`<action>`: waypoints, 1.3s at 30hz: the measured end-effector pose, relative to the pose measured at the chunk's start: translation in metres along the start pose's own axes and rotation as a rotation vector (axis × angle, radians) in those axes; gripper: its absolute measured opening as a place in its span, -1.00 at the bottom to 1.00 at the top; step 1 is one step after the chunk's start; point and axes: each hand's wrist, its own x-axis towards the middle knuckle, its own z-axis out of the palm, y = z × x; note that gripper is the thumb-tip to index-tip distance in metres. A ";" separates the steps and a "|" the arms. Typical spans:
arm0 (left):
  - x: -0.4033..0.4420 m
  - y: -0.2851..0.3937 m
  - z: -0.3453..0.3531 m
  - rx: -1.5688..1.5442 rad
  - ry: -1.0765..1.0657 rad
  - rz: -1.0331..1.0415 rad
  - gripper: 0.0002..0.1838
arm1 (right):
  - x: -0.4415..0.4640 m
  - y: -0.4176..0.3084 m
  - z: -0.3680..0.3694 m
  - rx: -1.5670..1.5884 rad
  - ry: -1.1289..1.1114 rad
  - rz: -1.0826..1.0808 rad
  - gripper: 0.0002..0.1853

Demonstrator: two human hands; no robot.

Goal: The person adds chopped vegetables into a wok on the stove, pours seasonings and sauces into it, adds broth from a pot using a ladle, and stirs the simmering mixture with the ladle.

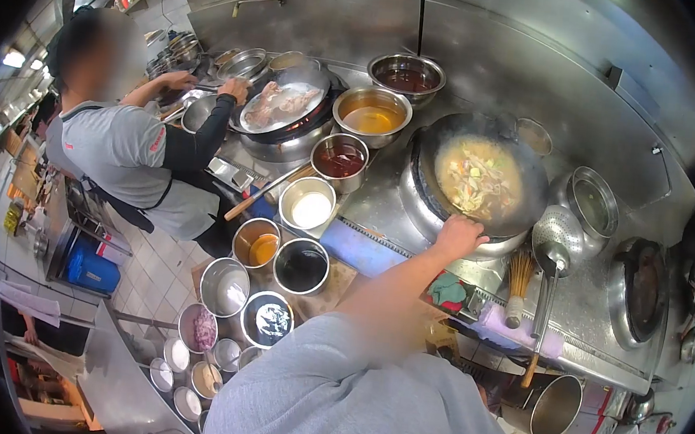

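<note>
My left hand (461, 236) is closed on the near edge of a large dark wok (531, 171), which sits on the round steel burner ring. Inside the wok, pale cloudy broth with vegetables and pieces of food (479, 179) is steaming. My left forearm (399, 284) reaches up from the grey shirt. A perforated ladle (559, 231) lies right of the wok with its handle toward me, beside a bamboo brush (518, 286). A folded green cloth (446, 292) lies near my wrist. My right hand does not show.
At the left, a co-worker (118, 143) holds another wok (283, 104) containing pale food. Metal pots of yellow liquid (372, 120), red liquid (339, 161) and white contents (307, 205) stand between the woks. Another wok (637, 292) sits at the right.
</note>
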 end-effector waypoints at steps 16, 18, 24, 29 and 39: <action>0.000 -0.001 0.002 0.004 0.021 0.014 -0.67 | -0.030 -0.051 -0.033 -0.035 -0.086 -0.241 -0.65; 0.000 -0.001 0.003 0.004 0.026 0.017 -0.67 | -0.045 -0.072 -0.038 0.087 -0.107 -0.088 -0.66; 0.001 0.001 -0.001 0.004 0.002 0.005 -0.66 | -0.041 -0.063 -0.027 0.104 -0.011 0.039 -0.66; 0.000 0.000 0.001 -0.005 0.010 0.005 -0.65 | -0.045 -0.067 -0.031 0.124 -0.045 0.070 -0.67; 0.000 0.000 0.001 0.003 0.002 0.007 -0.64 | -0.050 -0.077 -0.033 0.122 -0.039 -0.006 -0.69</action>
